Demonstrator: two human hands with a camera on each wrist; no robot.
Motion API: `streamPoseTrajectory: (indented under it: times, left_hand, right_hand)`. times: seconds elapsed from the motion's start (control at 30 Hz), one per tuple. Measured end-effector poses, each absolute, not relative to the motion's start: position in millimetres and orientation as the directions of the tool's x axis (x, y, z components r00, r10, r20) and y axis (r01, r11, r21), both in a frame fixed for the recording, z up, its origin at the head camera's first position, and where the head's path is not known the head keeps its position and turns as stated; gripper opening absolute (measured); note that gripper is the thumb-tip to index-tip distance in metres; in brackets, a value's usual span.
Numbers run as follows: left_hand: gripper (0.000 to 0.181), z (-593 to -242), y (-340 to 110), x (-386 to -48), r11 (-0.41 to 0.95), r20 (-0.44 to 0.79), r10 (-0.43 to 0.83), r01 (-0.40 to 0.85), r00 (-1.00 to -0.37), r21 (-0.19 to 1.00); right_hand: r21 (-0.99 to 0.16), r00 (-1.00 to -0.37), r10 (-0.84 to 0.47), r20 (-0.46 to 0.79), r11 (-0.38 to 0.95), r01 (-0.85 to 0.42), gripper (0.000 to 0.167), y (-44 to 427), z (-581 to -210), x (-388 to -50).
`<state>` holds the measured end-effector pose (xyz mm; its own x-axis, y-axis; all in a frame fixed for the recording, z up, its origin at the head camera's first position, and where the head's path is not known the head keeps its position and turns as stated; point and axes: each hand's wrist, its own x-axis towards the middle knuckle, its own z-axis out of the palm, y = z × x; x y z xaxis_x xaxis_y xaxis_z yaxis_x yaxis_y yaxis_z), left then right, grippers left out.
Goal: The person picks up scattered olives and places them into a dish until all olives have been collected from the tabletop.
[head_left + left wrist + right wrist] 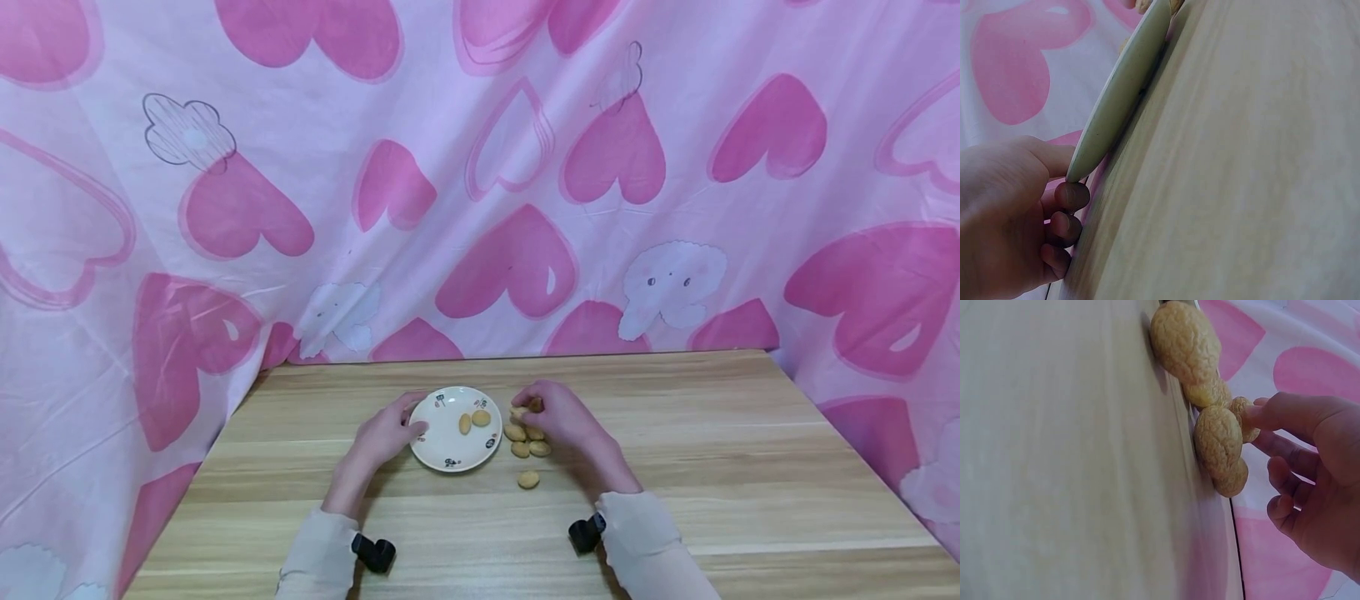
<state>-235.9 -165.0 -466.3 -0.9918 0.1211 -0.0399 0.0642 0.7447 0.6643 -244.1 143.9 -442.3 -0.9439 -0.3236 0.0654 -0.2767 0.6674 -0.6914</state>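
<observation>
A small white plate [446, 446] with dark and red printed marks sits on the table, two wrinkled tan nuts [481, 418] on it. My left hand [386, 432] pinches its left rim, thumb on top and fingers at the edge; the left wrist view shows the plate [1116, 103] edge-on. Right of the plate lies a loose cluster of similar oval nuts [521, 449]. Over the far end of this cluster my right hand [564, 414] pinches one nut [1245, 419] between thumb and fingers, its other fingers [1280, 506] loosely curled. Their exact kind is unclear.
One nut [528, 479] lies apart, nearer the front. All stands on a light wood-grain table [712, 467]. Behind and at the sides hangs a pink cloth [420, 267] with hearts, meeting the table's back edge.
</observation>
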Motion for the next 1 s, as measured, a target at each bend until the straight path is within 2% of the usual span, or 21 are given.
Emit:
streamPoseTrajectory:
  times: [0.17, 0.57, 1.0]
  left_hand:
    - [0.052, -466.5, -165.3, -236.1, 0.749, -0.034, 0.124, 0.071, -0.992, 0.659]
    - [0.053, -464.9, -164.0, -235.9, 0.757, -0.046, 0.121, 0.062, -0.992, 0.65]
    - [0.053, -463.9, -164.2, -234.6, 0.754, -0.042, 0.123, 0.066, -0.992, 0.654]
  right_hand:
    - [-0.697, -0.945, -0.322, 0.056, 0.665, -0.268, 0.018, 138.9, -437.8, -240.7]
    - [-0.672, -0.911, -0.398, 0.11, 0.645, -0.363, 0.02, 124.0, -434.7, -236.2]
    - [-0.651, -0.861, -0.495, 0.114, 0.617, -0.441, 0.018, 103.2, -441.1, -233.5]
